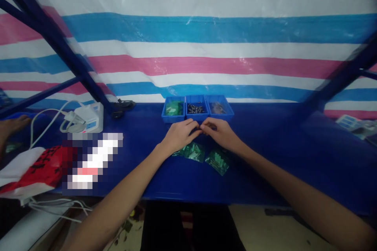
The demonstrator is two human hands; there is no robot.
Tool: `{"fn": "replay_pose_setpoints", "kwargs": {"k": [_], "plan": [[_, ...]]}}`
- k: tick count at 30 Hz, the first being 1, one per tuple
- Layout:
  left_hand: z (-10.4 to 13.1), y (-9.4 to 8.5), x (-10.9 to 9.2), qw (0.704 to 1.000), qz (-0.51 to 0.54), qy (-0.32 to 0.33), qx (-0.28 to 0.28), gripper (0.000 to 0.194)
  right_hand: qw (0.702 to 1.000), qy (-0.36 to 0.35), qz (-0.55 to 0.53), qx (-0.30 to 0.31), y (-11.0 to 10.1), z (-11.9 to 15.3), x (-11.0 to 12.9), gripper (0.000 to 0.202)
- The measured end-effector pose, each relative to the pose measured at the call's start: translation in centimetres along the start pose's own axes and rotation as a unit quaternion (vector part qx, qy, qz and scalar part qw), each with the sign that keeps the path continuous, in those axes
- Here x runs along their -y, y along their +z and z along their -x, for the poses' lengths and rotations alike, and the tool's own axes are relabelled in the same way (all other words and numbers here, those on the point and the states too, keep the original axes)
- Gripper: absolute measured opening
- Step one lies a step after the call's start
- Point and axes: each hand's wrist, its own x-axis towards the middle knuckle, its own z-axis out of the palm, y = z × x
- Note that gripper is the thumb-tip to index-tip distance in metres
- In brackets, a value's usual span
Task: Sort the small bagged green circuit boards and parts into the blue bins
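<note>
My left hand (182, 135) and my right hand (217, 131) meet fingertip to fingertip just in front of three blue bins. Both are pinched closed; whatever lies between the fingers is too small to make out. The left bin (173, 118) holds green packets, the middle bin (196, 117) small dark and shiny metal parts, and the right bin (226, 116) small parts in clear plastic. Below my hands, a green packet (194, 152) with small pieces inside lies on the blue table (176, 184). Another green packet (217, 161) lies to its right, and one more is partly under my left hand.
A white power strip (96, 117) with plugs and cables stands at the left, near a red and white bag (50, 166). Another person's hand (17, 123) shows at the far left. Blue frame posts rise on both sides before a striped sheet (188, 27).
</note>
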Motion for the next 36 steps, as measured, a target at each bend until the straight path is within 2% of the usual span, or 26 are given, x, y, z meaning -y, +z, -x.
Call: {"fn": "replay_pose_setpoints", "kwargs": {"k": [7, 15, 24, 28, 30, 33, 36], "plan": [[0.11, -0.29, 0.02, 0.999, 0.042, -0.004, -0.028, 0.016, 0.999, 0.038, -0.007, 0.023, 0.16, 0.01, 0.07, 0.025], [-0.02, -0.21, -0.07, 0.996, 0.084, -0.007, -0.033, 0.017, 0.994, 0.024, -0.056, 0.094, -0.57, -0.15, 0.19, 0.021], [0.13, -0.08, 0.2, 0.998, 0.064, 0.0, -0.003, 0.017, 0.997, 0.003, -0.002, 0.076, -0.51, -0.02, 0.14, 0.024], [0.15, 0.02, 0.02, 0.999, 0.041, -0.001, 0.007, 0.019, 1.0, -0.001, 0.02, 0.017, -0.42, -0.1, 0.01, 0.018], [0.15, 0.12, -0.12, 0.999, 0.029, -0.001, 0.013, 0.023, 1.0, 0.007, -0.015, 0.0, -0.42, -0.17, -0.04, 0.012], [0.12, 0.16, -0.25, 0.999, 0.029, -0.004, 0.017, 0.025, 0.995, 0.028, -0.09, 0.034, -0.49, -0.23, 0.02, 0.011], [0.06, 0.02, -0.28, 0.999, 0.043, -0.018, 0.02, 0.026, 0.993, 0.037, -0.099, 0.056, -0.62, -0.25, 0.18, 0.01]]}}
